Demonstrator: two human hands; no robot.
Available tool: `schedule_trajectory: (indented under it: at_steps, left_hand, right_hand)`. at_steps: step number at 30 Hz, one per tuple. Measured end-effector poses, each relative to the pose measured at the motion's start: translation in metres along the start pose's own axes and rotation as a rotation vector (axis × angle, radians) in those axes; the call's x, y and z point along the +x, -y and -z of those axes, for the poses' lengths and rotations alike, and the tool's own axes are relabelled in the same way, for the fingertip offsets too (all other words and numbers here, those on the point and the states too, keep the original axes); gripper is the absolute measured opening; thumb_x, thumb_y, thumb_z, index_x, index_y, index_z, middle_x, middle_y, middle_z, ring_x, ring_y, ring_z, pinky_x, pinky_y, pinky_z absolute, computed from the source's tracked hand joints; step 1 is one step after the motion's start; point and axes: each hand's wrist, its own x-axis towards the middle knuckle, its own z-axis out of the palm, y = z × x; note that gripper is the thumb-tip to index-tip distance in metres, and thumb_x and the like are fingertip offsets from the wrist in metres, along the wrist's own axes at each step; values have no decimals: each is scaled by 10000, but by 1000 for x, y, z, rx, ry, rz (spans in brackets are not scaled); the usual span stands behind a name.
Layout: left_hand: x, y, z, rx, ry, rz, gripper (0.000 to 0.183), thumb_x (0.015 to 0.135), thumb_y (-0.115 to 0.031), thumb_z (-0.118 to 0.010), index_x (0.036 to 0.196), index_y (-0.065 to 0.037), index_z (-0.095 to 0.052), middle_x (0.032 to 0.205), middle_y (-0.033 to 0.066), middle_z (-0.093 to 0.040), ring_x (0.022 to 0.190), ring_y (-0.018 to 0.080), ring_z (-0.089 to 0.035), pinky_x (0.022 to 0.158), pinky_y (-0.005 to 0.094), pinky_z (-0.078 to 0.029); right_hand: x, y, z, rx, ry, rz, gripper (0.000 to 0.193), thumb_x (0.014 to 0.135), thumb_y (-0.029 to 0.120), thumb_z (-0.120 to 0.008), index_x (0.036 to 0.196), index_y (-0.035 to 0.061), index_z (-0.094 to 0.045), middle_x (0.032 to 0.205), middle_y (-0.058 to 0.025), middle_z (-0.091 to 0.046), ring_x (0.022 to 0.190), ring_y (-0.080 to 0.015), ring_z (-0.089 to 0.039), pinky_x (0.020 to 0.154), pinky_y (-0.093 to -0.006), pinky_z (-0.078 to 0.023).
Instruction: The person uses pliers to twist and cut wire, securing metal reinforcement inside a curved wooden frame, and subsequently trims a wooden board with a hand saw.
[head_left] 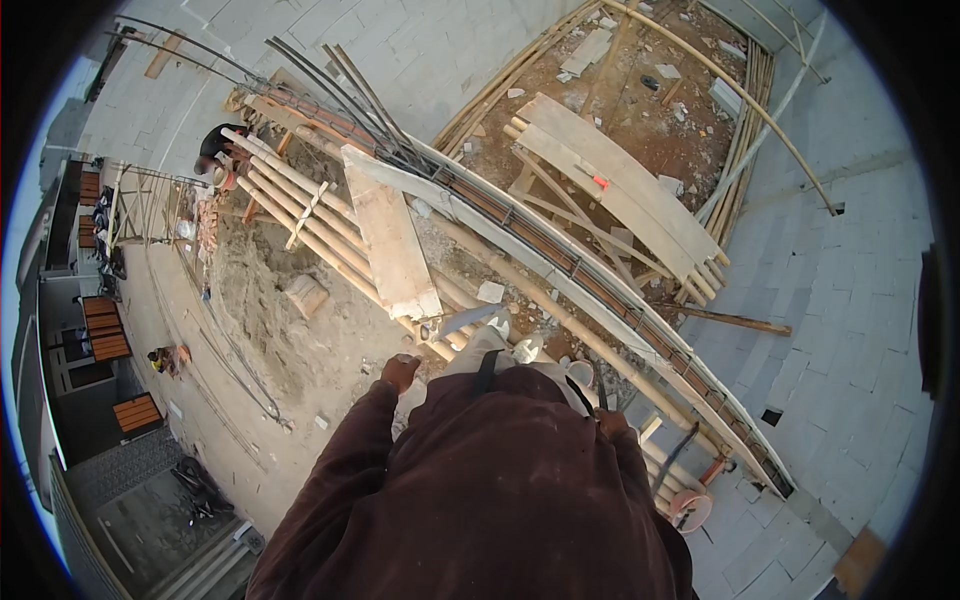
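I stand on a scaffold of bamboo poles (318,232), my shoes (528,348) among the poles. My left hand (402,372) hangs out to the side over the ground, fingers curled in, with nothing visible in it. Close to my right hip, my right hand (611,424) is closed around a thin dark thing, partly hidden, whose kind I cannot make out. In front of my feet a handsaw (472,318) rests by the end of a wide wooden plank (388,240). Alongside runs a long boarded form with steel rebar (540,232) inside.
Beyond the form stands a plank-topped bamboo platform (610,180) over rubble. A grey block wall (830,330) rises on the right. A pink bucket (690,510) is at lower right. Another person (215,148) bends at the scaffold's far left end. Sandy ground (270,300) lies below.
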Motion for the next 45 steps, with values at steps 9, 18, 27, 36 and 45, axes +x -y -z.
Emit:
schedule_trajectory:
  at_steps: [9,18,27,36,45]
  left_hand:
    - [4,-49,32,-525,-240,-65,497,983,-388,-703,1173,71,-694,880,94,-720,772,155,-637,746,322,-528]
    - [6,-38,77,-428,-283,-20,546,1000,-415,-705,1202,92,-673,1026,103,-722,905,167,-670,832,318,-557]
    - [65,-73,168,-135,-287,-272,561,991,-404,-705,1244,95,-670,1090,183,-754,979,240,-713,873,361,-556]
    - [204,-193,254,265,-132,-788,458,980,-271,-725,1301,44,-637,1218,249,-697,1121,393,-686,975,469,-546]
    - [330,-226,280,827,-1,-1223,511,920,-299,-751,1325,-19,-618,1310,188,-611,1233,380,-570,1059,480,-458]
  right_hand:
    - [-21,-14,9,493,44,-734,402,1008,421,-621,974,23,-661,683,-101,-626,487,-249,-596,476,-426,-483]
    - [-5,28,23,752,-42,-723,366,994,406,-641,984,42,-610,669,-83,-590,505,-232,-573,474,-411,-477]
    - [61,49,-22,674,-196,-555,454,969,421,-659,824,-9,-649,608,-116,-607,471,-248,-593,463,-424,-477]
    - [101,204,-102,368,-619,-568,511,902,392,-708,1093,-81,-674,968,-333,-717,979,-515,-694,865,-562,-532]
    - [241,411,-68,287,-1052,-270,543,892,185,-710,1331,-61,-507,1280,-346,-586,1199,-508,-581,1028,-519,-485]
